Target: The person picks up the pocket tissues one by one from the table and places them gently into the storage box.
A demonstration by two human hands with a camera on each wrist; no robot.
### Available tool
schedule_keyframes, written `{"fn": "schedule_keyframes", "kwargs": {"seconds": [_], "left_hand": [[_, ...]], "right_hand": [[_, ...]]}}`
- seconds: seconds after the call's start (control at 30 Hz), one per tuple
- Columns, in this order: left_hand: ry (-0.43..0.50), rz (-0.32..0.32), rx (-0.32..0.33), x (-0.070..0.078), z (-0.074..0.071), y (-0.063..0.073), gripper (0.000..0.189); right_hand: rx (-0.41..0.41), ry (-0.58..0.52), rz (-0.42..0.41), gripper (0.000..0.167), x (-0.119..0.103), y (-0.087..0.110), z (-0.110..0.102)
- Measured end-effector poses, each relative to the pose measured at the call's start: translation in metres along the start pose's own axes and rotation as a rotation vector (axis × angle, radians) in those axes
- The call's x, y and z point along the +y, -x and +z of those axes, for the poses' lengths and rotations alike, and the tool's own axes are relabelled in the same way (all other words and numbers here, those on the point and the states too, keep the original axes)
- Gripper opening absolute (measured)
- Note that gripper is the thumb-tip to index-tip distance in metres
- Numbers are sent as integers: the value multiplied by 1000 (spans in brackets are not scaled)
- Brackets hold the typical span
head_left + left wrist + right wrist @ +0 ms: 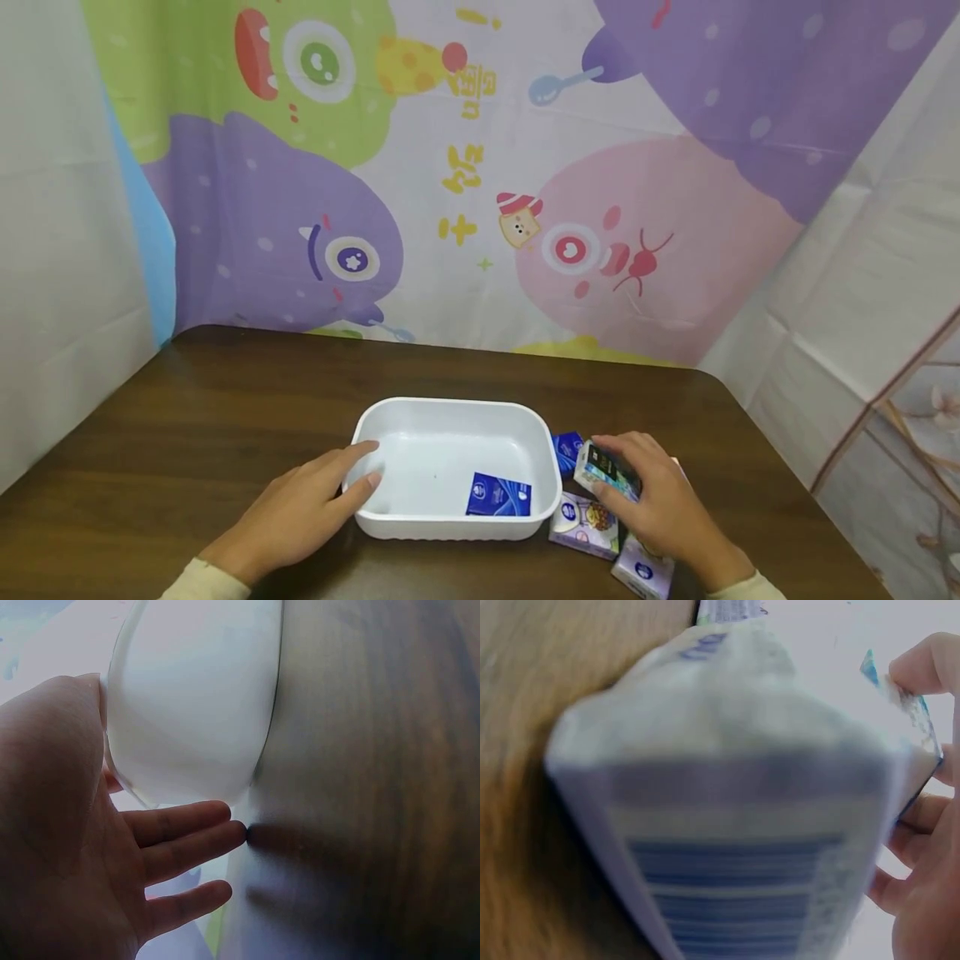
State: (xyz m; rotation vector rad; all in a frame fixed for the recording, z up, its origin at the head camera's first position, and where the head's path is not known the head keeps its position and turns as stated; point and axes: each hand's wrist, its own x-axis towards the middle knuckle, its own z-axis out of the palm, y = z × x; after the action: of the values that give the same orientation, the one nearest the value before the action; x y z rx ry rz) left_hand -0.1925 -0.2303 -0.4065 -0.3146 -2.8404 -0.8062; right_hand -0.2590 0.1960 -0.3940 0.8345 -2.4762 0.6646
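Note:
A white plastic basin (450, 527) stands on the table, a blue tissue packet (498, 495) lying in its near right corner. My left hand (307, 504) rests at the basin's left end, thumb and index finger reaching over the rim. In the left wrist view, the other fingers (191, 851) extend straight beside the outer wall (195, 697). Between thumb and fingers, my right hand (663, 500) pinches a small tissue pack (600, 471) with a black and teal face, tilted above other packs right of the basin. That pack's edge (922, 727) also shows in the right wrist view.
Beside the basin's right wall lie a blue packet (567, 450), a purple and white tissue pack (585, 523) and another purple pack (645, 568), partly under the right hand. The dark wooden table (247, 375) meets a cartoon-printed curtain (450, 308) at the back.

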Motion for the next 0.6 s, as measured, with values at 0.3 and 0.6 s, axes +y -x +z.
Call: {"fn": "schedule_keyframes", "kwargs": {"seconds": [0.3,0.6], "left_hand": [[3,-5,-3,-2,1,1,55],[0,-5,-4,-1,0,0,55]], "right_hand": [[-24,-9,19,44,-4,-1,4],[-22,-1,48,41,-5,-3,9]]}}
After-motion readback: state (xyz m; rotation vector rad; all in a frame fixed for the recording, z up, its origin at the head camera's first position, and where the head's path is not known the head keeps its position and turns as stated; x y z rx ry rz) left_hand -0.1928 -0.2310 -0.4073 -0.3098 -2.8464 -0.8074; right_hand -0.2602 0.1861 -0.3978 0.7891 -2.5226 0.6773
